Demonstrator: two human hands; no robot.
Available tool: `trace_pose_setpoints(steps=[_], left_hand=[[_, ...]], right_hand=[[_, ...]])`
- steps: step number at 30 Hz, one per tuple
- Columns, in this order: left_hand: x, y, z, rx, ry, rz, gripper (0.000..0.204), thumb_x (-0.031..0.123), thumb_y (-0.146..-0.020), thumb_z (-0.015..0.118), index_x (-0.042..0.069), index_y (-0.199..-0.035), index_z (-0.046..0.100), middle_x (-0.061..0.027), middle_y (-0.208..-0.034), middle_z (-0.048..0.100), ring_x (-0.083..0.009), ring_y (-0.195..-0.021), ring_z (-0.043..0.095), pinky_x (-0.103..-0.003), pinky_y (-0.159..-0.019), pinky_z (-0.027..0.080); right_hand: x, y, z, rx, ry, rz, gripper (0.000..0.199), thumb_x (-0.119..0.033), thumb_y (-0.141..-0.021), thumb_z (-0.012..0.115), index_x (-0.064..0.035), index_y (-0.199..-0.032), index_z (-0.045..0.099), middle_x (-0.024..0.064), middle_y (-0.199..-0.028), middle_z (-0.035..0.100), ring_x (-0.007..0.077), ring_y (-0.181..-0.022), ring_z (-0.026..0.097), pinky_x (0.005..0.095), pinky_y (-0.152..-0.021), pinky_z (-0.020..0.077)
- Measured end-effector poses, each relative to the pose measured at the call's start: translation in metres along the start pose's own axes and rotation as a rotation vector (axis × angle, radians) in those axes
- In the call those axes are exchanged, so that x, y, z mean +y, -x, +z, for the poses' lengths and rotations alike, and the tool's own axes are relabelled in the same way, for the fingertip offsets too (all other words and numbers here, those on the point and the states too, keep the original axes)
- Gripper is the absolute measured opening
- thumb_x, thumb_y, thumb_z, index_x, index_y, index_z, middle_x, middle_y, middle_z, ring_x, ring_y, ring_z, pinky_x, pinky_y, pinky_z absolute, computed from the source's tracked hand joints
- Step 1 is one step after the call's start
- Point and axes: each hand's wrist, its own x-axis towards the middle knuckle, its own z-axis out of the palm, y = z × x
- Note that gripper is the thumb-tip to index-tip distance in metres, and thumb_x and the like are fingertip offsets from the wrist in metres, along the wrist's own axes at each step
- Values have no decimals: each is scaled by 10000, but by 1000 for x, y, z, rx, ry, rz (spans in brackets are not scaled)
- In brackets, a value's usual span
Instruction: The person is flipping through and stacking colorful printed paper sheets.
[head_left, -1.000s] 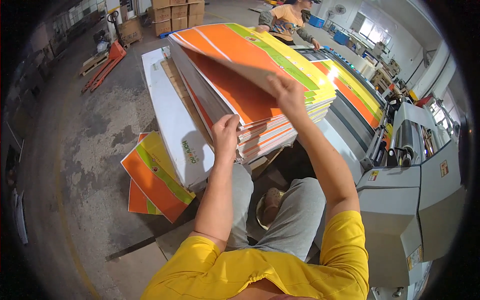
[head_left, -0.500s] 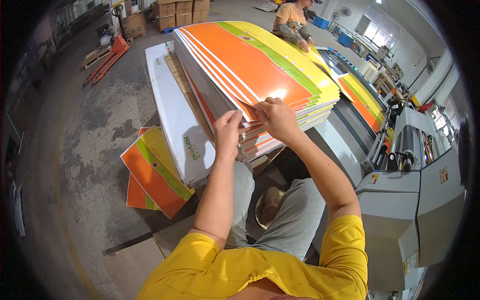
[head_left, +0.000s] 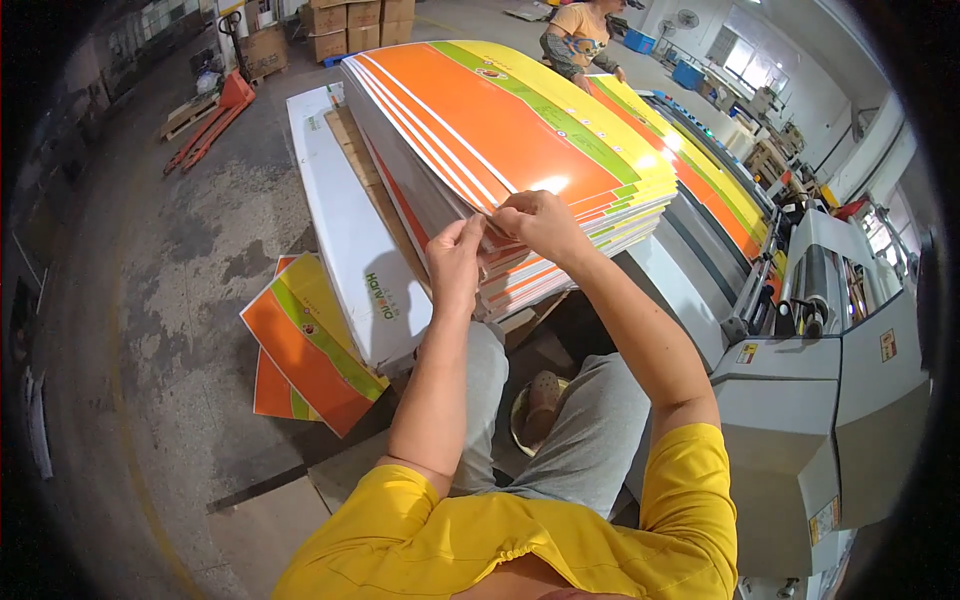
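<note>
A tall stack of printed sheets, orange, green and yellow on top, stands in front of me with its upper layers fanned in steps. At its near corner my right hand pinches the edge of the top sheet, which bends up a little there. Close beside it, my left hand has thumb and forefinger pressed together at the same corner. The fingertips of both hands almost meet, and what lies between the left ones is too small to make out.
Right of the stack runs a grey machine with rollers, a printed sheet lying on its bed. A co-worker stands at the far side. Loose printed sheets lie low on the left, near a white board. Further off stands an orange pallet jack.
My right hand has shifted slightly left, toward my left hand, at the stack's corner. The co-worker's sheet, bent before, now lies flat on the machine bed, and the co-worker's hands have moved back.
</note>
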Motion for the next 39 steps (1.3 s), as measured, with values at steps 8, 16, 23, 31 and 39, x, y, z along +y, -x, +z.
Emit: trace_pose_setpoints(steps=[8,16,23,31,39], left_hand=[[-7,-3,-7,17,-49,26,214,162,-873,526,-9,-778,611,-4,-704,545,-77,-641,516,-236,-553,450],[-12,-4,-16,-17,-140,29,263,229,-880,535,6,-756,598,-9,-696,529,-98,-663,533,-285,-661,498],[4,7,-2,0,-147,-8,207,187,-876,537,16,-779,600,11,-717,514,-86,-695,513,-282,-677,486],[-5,4,-5,-4,-99,4,206,198,-878,536,6,-864,609,0,-779,543,-80,-725,510,-262,-652,467],[1,5,-3,28,-1,-7,301,252,-894,517,-24,-939,627,-35,-835,602,-95,-750,523,-250,-680,432]], right_hand=[[10,14,14,555,466,-746,167,-172,-761,624,-41,-861,644,71,-720,581,264,-693,556,362,-565,456],[8,-19,-35,490,-218,-62,300,-261,-835,575,11,-709,598,187,-554,530,280,-475,527,388,-490,403],[14,14,2,261,410,-388,119,-127,-781,603,-89,-884,652,77,-769,618,267,-726,579,360,-605,463],[13,17,4,247,367,-388,193,-205,-824,568,-77,-948,641,81,-840,628,280,-782,576,373,-664,466],[2,17,7,308,388,-540,188,-276,-794,591,-110,-865,638,62,-774,609,262,-713,568,361,-597,459]])
